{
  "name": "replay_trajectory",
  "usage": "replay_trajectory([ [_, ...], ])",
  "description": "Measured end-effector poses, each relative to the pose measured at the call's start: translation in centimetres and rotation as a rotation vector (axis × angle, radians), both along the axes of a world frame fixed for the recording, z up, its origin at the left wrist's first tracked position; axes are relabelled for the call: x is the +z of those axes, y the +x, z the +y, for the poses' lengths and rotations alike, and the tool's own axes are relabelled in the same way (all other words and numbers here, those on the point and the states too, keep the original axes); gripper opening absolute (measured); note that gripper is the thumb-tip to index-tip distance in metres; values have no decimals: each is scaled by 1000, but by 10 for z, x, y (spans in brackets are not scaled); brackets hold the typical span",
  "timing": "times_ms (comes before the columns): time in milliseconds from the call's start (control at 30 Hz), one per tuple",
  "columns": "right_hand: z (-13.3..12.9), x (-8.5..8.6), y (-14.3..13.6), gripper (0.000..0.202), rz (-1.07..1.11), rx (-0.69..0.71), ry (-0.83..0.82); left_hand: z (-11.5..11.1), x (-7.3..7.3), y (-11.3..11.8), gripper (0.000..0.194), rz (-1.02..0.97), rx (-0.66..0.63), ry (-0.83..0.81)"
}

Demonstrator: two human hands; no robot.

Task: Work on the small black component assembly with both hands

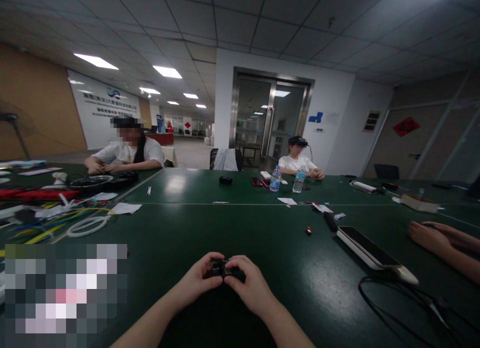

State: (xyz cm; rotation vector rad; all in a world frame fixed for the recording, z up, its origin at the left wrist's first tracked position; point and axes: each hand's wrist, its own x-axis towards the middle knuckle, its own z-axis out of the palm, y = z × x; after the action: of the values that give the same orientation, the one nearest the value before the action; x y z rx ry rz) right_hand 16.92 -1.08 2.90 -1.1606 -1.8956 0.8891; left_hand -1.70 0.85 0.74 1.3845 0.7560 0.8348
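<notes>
Left fingers (213,256), right fingers (236,262), curled around a small black object (217,269), partly covered, details indistinct

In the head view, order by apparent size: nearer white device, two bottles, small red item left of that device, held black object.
White device
Left bottle, right bottle: alike
Red item
Black object: partly hidden, unranked

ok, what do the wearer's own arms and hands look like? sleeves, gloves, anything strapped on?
Left hand and right hand: both ungloved. No sleeve, watch, bracelet or cable shows on the forearms as far as the frame reaches. No clear markings; small rings can't be ruled out.
</notes>
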Motion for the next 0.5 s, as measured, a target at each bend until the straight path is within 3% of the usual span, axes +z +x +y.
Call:
replay_trajectory([
  [300,2,-4,-1,19,35,-4,43,2,-4,0,42,-6,1,17],
  [500,2,1,2,19,74,-83,60,1,0,1,45,-29,38,-13],
])
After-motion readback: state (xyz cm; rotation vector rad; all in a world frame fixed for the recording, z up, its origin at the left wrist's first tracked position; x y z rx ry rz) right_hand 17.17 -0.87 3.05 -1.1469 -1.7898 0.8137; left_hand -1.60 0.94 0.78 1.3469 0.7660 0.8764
